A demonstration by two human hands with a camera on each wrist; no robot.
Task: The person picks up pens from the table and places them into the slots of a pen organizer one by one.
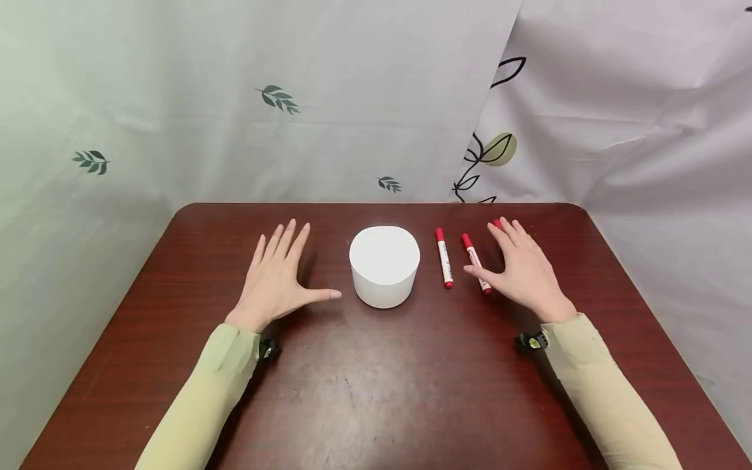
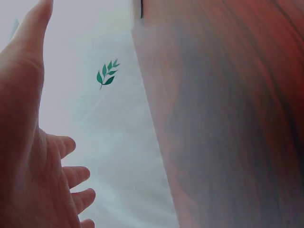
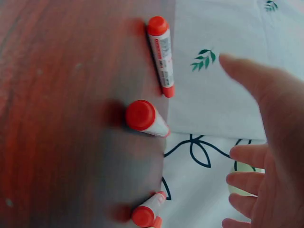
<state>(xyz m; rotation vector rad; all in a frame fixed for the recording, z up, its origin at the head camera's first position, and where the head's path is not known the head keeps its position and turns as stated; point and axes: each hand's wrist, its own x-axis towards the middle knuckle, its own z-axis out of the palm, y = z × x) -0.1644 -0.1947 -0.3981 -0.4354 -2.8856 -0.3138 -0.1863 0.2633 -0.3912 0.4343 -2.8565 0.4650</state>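
Observation:
My left hand [image 1: 273, 281] is spread open left of a white round container [image 1: 384, 267], its thumb pointing toward the container without touching it. To the right, my right hand [image 1: 525, 271] hovers with fingers extended, holding nothing. Two red-and-white markers lie between the container and that hand: one marker [image 1: 444, 259] in full view, the other marker [image 1: 472, 253] partly behind the thumb. A red tip [image 1: 497, 223] peeks out beyond the right fingers. The right wrist view shows a top marker [image 3: 164, 59], a middle marker [image 3: 142, 115] and a lower marker [image 3: 147, 212], with another red end beside the lowest.
Everything stands on a dark reddish-brown wooden table [image 1: 364, 391] with rounded far corners. A pale curtain [image 1: 329, 143] with leaf prints hangs behind and along the sides. Dark bands [image 1: 531, 341] circle both wrists.

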